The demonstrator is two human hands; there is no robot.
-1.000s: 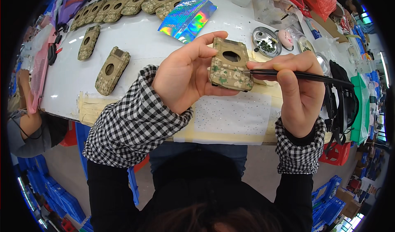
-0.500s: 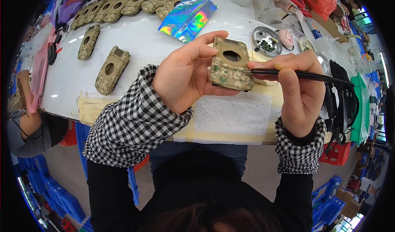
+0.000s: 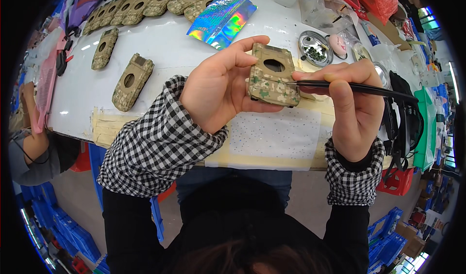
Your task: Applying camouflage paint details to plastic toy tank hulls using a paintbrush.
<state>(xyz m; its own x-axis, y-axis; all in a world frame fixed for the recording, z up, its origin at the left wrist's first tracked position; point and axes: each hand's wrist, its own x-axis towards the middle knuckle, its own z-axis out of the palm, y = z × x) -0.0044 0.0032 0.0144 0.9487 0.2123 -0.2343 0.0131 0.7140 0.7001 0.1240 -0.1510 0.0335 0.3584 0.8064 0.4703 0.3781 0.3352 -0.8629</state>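
My left hand (image 3: pixel 211 87) holds a camouflage toy tank hull (image 3: pixel 274 88) by its edges, fingers along its far and near sides. A round dark hole opens in the hull's top. In my right hand (image 3: pixel 358 114) black tweezers (image 3: pixel 374 90) are pinched, their tips touching or almost touching the hull's surface just below the hole. Whether the tips grip a tiny part is too small to tell. To the left lie two similar hulls, a closer hull (image 3: pixel 132 83) and a farther hull (image 3: pixel 105 49).
A row of hulls (image 3: pixel 139 6) lines the table's far left, beside a shiny holographic pouch (image 3: pixel 223 19). Right of my work stands a round metal dish (image 3: pixel 315 48) with small dark green parts. A speckled white sheet (image 3: pixel 272 140) is at the front edge. Another person's arm (image 3: pixel 30 106) shows at left.
Almost nothing differs. The tweezers' tips and both hands stay in nearly the same place on the hull.
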